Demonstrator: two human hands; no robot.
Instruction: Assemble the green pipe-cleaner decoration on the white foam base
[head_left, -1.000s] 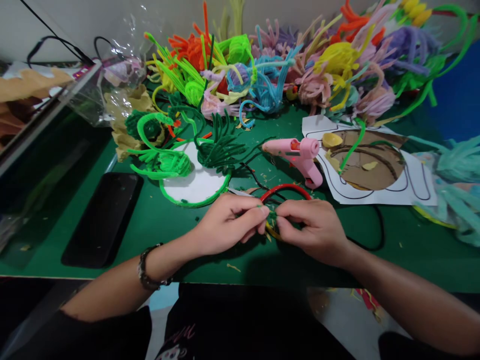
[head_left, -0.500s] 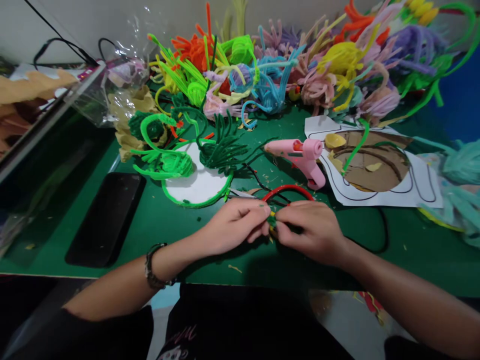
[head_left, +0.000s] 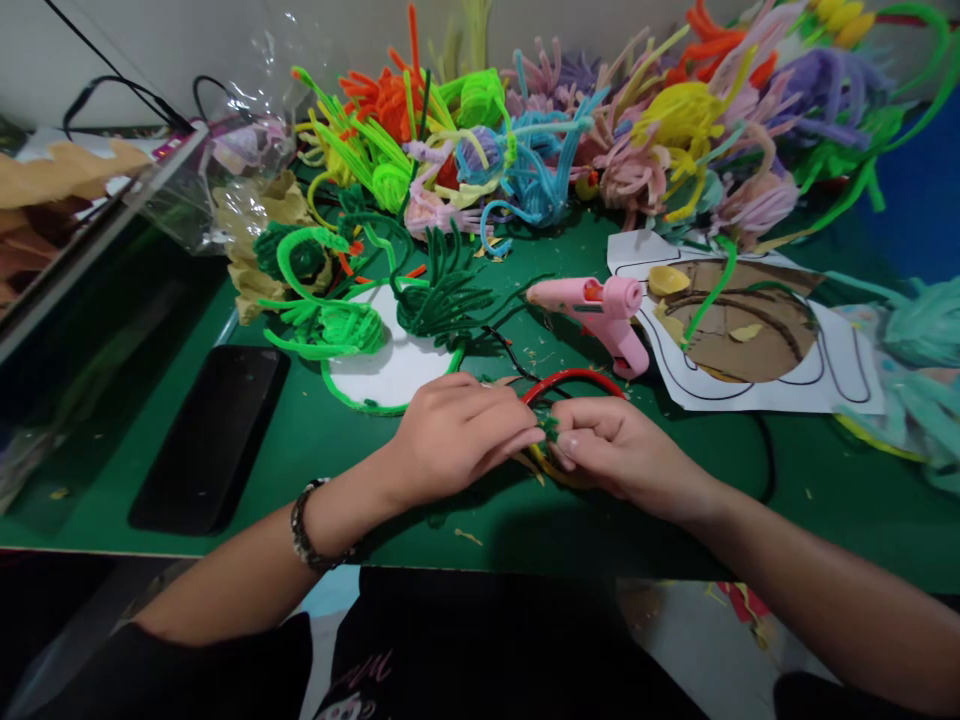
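Between my hands is a small dark green piece of pipe cleaner [head_left: 549, 430], mostly hidden by the fingers. My right hand [head_left: 630, 455] pinches it between thumb and forefinger. My left hand [head_left: 459, 435] meets it from the other side, its fingers bent and pressed together at the piece. Directly under both hands lie scissors with red and yellow handles [head_left: 576, 376], partly covered. Just beyond, a white disc with a green fuzzy rim [head_left: 360, 385] carries a bright green pipe-cleaner bundle [head_left: 349, 328] and a dark green one [head_left: 442, 300].
A pink glue gun [head_left: 596, 305] lies past my right hand. Right of it is a paper sheet with cardboard [head_left: 847, 370]. A black phone [head_left: 210, 440] rests at left. Colourful pipe-cleaner bundles [head_left: 540, 170] line the back, and a clear plastic bag [head_left: 195, 200] stands back left.
My left hand has turned palm down, with its fingers now stretched further over the scissors. My right hand has shifted slightly, still pinching the green piece.
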